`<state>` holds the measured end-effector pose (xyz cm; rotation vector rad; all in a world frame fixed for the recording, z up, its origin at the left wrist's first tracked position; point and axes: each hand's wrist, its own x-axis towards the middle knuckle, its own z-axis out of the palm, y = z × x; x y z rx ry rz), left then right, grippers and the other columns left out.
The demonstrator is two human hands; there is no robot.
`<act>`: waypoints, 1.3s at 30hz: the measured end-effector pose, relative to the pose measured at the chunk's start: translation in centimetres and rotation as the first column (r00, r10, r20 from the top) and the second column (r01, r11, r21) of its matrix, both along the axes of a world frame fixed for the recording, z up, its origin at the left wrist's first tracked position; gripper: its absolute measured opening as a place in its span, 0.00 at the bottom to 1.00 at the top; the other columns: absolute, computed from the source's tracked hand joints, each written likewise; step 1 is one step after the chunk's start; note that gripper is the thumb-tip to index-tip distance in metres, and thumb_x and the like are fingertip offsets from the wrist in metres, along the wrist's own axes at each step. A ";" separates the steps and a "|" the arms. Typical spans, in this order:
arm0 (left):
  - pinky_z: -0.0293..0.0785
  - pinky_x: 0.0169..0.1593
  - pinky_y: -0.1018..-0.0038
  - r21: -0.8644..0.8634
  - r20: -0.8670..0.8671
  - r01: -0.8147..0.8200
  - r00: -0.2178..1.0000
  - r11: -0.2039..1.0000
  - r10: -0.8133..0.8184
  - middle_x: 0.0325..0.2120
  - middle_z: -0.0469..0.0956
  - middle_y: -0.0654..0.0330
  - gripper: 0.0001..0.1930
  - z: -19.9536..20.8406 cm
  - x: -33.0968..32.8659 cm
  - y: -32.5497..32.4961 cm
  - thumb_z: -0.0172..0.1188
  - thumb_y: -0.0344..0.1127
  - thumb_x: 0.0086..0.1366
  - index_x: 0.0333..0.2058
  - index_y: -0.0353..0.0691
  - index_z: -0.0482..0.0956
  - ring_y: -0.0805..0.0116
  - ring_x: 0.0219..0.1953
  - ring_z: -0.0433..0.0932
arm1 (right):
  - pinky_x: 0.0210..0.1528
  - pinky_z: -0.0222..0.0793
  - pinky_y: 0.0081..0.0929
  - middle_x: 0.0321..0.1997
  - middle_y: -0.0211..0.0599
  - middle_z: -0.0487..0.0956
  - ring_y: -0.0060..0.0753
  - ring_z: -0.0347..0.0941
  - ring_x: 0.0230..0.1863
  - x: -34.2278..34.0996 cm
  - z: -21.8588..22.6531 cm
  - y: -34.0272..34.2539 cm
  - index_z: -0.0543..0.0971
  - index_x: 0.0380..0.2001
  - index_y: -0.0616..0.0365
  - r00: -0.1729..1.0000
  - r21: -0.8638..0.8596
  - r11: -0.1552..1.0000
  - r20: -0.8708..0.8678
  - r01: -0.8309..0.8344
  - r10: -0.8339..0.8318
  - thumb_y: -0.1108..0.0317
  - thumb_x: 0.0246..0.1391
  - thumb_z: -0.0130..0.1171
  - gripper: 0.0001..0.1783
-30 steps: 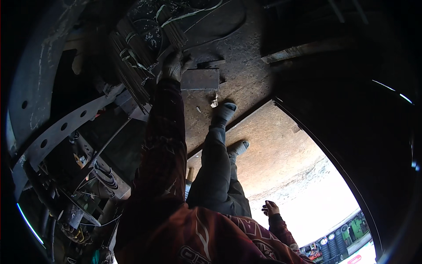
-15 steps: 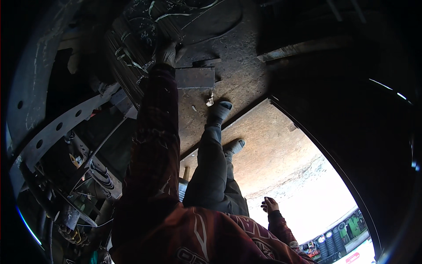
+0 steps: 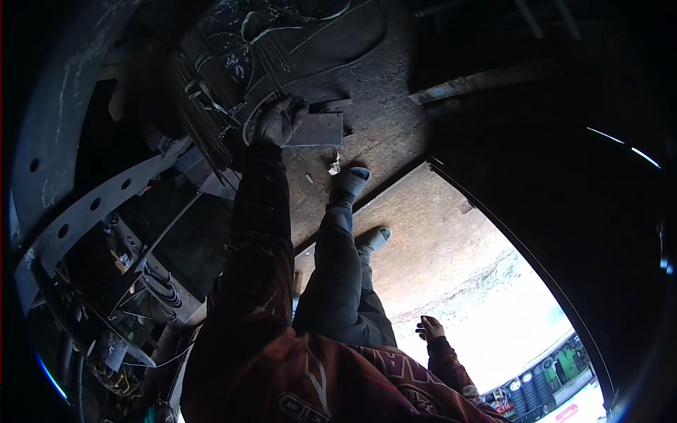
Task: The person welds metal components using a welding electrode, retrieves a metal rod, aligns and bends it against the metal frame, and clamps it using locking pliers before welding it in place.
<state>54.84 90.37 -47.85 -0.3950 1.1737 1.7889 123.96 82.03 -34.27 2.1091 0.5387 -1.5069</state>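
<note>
My left hand (image 3: pixel 276 121), in a grey work glove, is stretched far forward and down to the floor. Its curled fingers rest where a bundle of thin dark rods (image 3: pixel 211 84) meets a flat grey metal plate (image 3: pixel 319 130). Whether the fingers grip a rod or the plate's edge is hidden by the glove. My right hand (image 3: pixel 430 329) is bare and hangs low beside my hip with loosely spread fingers, holding nothing. My legs and grey shoes (image 3: pixel 350 182) stand just behind the plate.
A perforated metal strip (image 3: pixel 92 211) and dark machine parts with cables (image 3: pixel 141 296) crowd the left side. A small pale scrap (image 3: pixel 334 168) lies on the dirty floor near the plate. A doorway edge (image 3: pixel 493 218) opens onto bright ground at lower right, with stacked tyres (image 3: pixel 529 391) beyond.
My left hand reached deeper into the rod bundle half a second ago and has now drawn back beside the plate. The right hand has stayed by my hip.
</note>
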 end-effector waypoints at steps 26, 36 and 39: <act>0.82 0.39 0.70 0.015 0.231 0.189 0.955 0.982 -0.188 0.38 0.81 0.58 0.18 2.7 10.3 -6.8 0.61 0.43 0.68 0.52 0.42 0.75 0.65 0.37 0.82 | 0.30 0.69 0.27 0.39 0.37 0.82 0.30 0.80 0.32 -4.0 0.8 2.4 0.76 0.52 0.53 0.982 0.071 0.992 -0.146 -0.108 0.117 0.49 0.60 0.61 0.24; 0.80 0.44 0.70 0.104 -0.183 0.890 0.455 0.443 -0.871 0.38 0.82 0.55 0.17 22.4 22.9 -10.6 0.61 0.37 0.68 0.51 0.34 0.77 0.66 0.38 0.83 | 0.55 0.61 0.36 0.63 0.36 0.70 0.34 0.68 0.57 -18.2 9.2 15.0 0.59 0.69 0.46 0.518 0.460 0.808 -0.823 0.367 0.233 0.26 0.59 0.39 0.46; 0.80 0.47 0.68 0.125 -0.334 0.954 0.298 0.272 -0.894 0.39 0.83 0.54 0.17 23.8 27.9 -12.0 0.58 0.37 0.70 0.52 0.32 0.76 0.64 0.42 0.83 | 0.57 0.61 0.39 0.65 0.41 0.68 0.37 0.67 0.59 -18.3 15.1 16.8 0.58 0.70 0.47 0.324 0.474 0.738 -0.878 0.480 0.353 0.24 0.58 0.37 0.48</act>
